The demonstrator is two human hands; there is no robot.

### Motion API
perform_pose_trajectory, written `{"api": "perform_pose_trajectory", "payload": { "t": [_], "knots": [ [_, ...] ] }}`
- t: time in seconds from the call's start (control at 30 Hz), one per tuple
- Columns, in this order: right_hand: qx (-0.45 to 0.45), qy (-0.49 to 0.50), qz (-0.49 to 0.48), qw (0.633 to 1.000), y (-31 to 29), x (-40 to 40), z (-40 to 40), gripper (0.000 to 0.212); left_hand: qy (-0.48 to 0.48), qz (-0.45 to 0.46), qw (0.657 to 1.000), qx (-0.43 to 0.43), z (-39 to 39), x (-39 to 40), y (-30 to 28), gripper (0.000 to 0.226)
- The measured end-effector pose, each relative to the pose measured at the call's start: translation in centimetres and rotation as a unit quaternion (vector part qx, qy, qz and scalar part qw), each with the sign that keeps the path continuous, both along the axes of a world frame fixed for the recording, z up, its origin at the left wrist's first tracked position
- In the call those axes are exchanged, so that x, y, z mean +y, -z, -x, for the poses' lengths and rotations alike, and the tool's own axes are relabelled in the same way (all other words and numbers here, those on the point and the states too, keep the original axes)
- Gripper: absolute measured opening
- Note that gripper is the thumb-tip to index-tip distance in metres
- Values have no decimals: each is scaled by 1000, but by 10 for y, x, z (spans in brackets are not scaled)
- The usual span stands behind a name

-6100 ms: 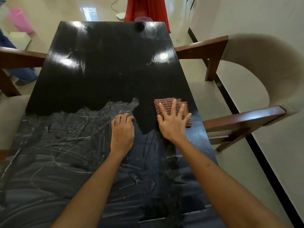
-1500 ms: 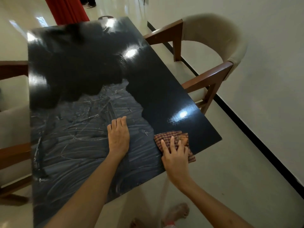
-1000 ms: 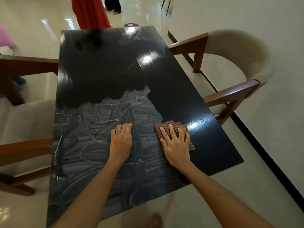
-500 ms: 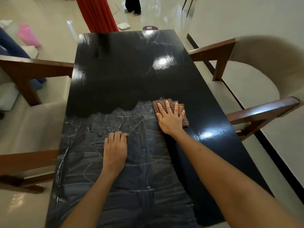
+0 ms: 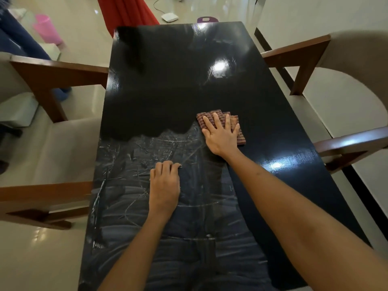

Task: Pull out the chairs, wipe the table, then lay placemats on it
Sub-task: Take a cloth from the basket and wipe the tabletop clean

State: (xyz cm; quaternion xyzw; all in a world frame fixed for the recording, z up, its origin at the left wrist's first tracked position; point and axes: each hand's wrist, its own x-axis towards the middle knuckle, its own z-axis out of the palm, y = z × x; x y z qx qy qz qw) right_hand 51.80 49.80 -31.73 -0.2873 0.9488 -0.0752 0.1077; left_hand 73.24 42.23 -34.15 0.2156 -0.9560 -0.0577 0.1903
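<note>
A long glossy black table [image 5: 168, 85] runs away from me, its near half streaked with wipe marks. A folded red-brown checked cloth [image 5: 235, 122] lies right of the table's middle. My right hand [image 5: 220, 135] presses flat on the cloth with fingers spread. My left hand [image 5: 164, 183] rests on the tabletop nearer to me, fingers curled under, holding nothing. A chair [image 5: 48, 131] with wooden arms and a beige seat stands pulled out on the left. A matching chair [image 5: 346, 85] stands on the right. No placemats are in view.
A white wall with a dark skirting strip [image 5: 361, 185] runs close behind the right chair. Beyond the table's far end hang red fabric [image 5: 126, 11], a white device on a cable [image 5: 169, 17] and a purple object [image 5: 206, 19]. A pink bin [image 5: 46, 28] and a person's blue trouser leg [image 5: 23, 43] are far left.
My right hand has slid the cloth from the near right corner up to the table's middle over the last 1.5 seconds. My left hand stays planted on the tabletop.
</note>
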Motion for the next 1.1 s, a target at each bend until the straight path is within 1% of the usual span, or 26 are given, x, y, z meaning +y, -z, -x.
{"api": "perform_pose_trajectory", "payload": {
  "t": [0.1, 0.17, 0.23, 0.3, 0.33, 0.43, 0.53, 0.63, 0.77, 0.9, 1.0, 1.1],
  "knots": [
    [10, -37, 2, 999, 1, -30, -25, 51, 5, -10, 1000, 1, 0, -1, 0, 26],
    [5, -83, 10, 997, 1, -54, -45, 51, -3, -35, 999, 22, 0, -1, -2, 27],
    [-2, -140, 9, 990, 1, -75, -65, 51, -22, -74, 995, 57, -1, 1, -6, 22],
    [1, -195, -6, 981, 4, -86, -81, 51, -51, -139, 983, 106, -3, 1, -10, 16],
    [12, -216, -15, 976, 6, -87, -85, 51, -63, -157, 978, 122, -3, 1, -11, 14],
    [40, -234, -22, 971, 7, -82, -86, 51, -54, -132, 983, 117, -4, 0, -10, 14],
    [30, -205, -19, 978, 5, -78, -85, 51, -55, -114, 987, 99, -2, -3, -6, 16],
    [17, -138, 0, 990, 5, -58, -80, 51, -58, -108, 989, 86, -2, -2, -4, 21],
    [38, -32, -6, 999, 9, -14, -73, 51, -47, -151, 983, 93, -4, -2, -8, 20],
    [37, 58, -16, 997, 11, 34, -69, 52, -34, -183, 978, 96, -16, -5, -11, 21],
    [20, 97, -21, 995, 9, 45, -78, 52, -30, -156, 984, 81, -41, -12, -9, 21],
    [1, 113, -13, 994, 5, 31, -89, 53, -39, -119, 990, 67, -66, -18, -7, 21]
  ]
}}
